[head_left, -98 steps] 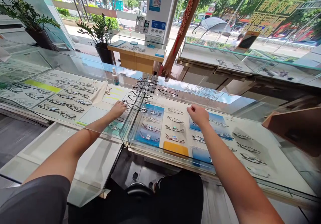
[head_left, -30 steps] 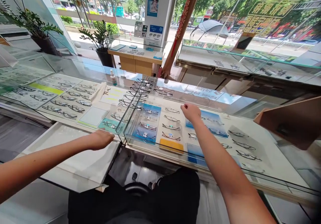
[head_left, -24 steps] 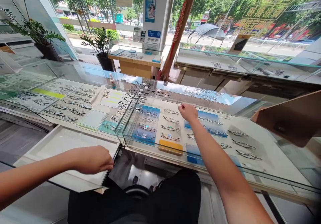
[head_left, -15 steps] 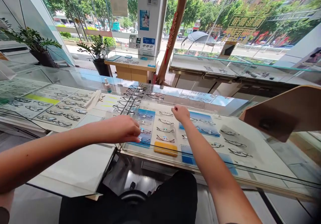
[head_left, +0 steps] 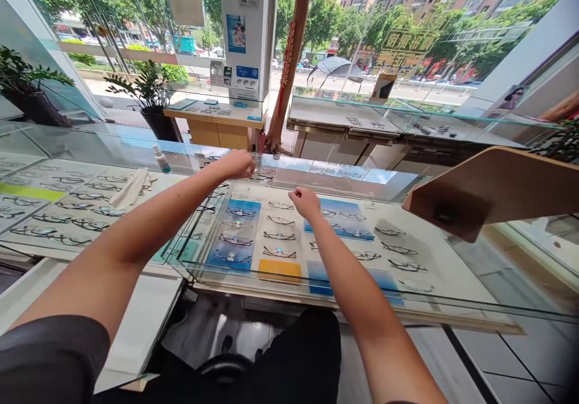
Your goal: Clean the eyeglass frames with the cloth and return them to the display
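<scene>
My left hand [head_left: 239, 164] is stretched to the far side of the glass counter. Its fingers are bent down beside a pair of dark eyeglasses [head_left: 263, 175] lying on the glass top. Whether a frame is between the fingertips is hidden. My right hand [head_left: 306, 202] is curled into a fist over the counter, with nothing showing in it. Beneath the glass, several eyeglass frames [head_left: 279, 236] lie in columns, some on a blue card [head_left: 256, 229]. More dark frames [head_left: 207, 208] are partly covered by my left forearm.
A spray bottle [head_left: 161, 159] and a crumpled cloth [head_left: 131, 189] are on the left part of the counter. A yellow case [head_left: 280, 270] lies near the front under the glass. On the right stands a brown board-like object [head_left: 493, 190]. An open white drawer [head_left: 136, 319] juts out below my left arm.
My left hand has moved away from me, from above the blue card to the eyeglasses at the far side. My right hand remains a fist in nearly the same place. The view has shifted right.
</scene>
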The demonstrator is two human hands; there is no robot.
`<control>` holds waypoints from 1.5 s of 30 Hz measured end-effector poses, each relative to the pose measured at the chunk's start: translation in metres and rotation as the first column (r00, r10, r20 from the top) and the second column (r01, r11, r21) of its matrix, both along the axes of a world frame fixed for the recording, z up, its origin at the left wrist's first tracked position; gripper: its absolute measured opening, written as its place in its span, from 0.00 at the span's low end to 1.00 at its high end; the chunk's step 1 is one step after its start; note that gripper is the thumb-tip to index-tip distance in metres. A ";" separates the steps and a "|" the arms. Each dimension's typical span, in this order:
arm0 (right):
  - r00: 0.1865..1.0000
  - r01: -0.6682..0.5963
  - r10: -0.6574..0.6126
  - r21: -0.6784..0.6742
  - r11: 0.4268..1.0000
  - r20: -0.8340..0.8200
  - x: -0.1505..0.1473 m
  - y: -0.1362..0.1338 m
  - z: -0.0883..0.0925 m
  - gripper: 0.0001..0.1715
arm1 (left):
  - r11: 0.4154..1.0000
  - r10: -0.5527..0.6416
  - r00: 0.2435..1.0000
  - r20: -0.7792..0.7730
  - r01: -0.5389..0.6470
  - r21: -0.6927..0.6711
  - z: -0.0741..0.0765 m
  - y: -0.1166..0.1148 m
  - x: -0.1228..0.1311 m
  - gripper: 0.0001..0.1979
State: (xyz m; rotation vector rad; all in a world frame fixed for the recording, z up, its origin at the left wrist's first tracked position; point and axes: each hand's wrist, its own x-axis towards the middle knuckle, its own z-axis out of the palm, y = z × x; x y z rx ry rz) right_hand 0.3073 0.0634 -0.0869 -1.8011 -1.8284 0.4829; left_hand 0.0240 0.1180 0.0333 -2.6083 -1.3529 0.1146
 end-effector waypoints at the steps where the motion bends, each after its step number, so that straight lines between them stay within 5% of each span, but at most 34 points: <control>1: 1.000 0.001 -0.001 -0.002 1.000 -0.006 0.000 0.001 0.000 0.17 | 1.000 0.000 1.000 0.001 0.000 0.010 -0.006 0.010 0.001 0.11; 6: 1.000 0.002 -0.002 -0.014 1.000 -0.022 -0.001 0.001 0.000 0.16 | 1.000 0.011 1.000 -0.002 -0.011 0.009 -0.034 0.048 0.011 0.10; 12: 0.999 -0.005 0.004 -0.031 0.999 -0.033 -0.002 0.000 0.002 0.17 | 0.999 0.031 0.999 -0.034 -0.032 -0.018 -0.051 0.075 0.022 0.10; 24: 0.999 -0.016 0.014 -0.051 0.999 -0.041 -0.002 -0.002 0.004 0.18 | 0.997 0.050 0.999 -0.012 -0.050 -0.053 -0.058 0.072 0.026 0.13; 34: 0.999 -0.021 0.020 -0.050 0.999 -0.033 -0.001 -0.001 0.005 0.18 | 0.990 -0.063 0.998 -0.011 0.062 -0.124 -0.031 -0.006 0.018 0.08; 40: 0.999 -0.031 0.030 -0.029 0.999 -0.028 0.002 0.000 0.003 0.19 | 0.966 -0.185 0.975 0.120 0.203 -0.158 0.011 -0.093 -0.008 0.07; 45: 0.999 -0.036 0.035 -0.020 0.999 -0.019 0.006 0.003 0.000 0.19 | 0.931 -0.177 0.968 0.180 0.224 -0.289 0.040 -0.181 -0.041 0.09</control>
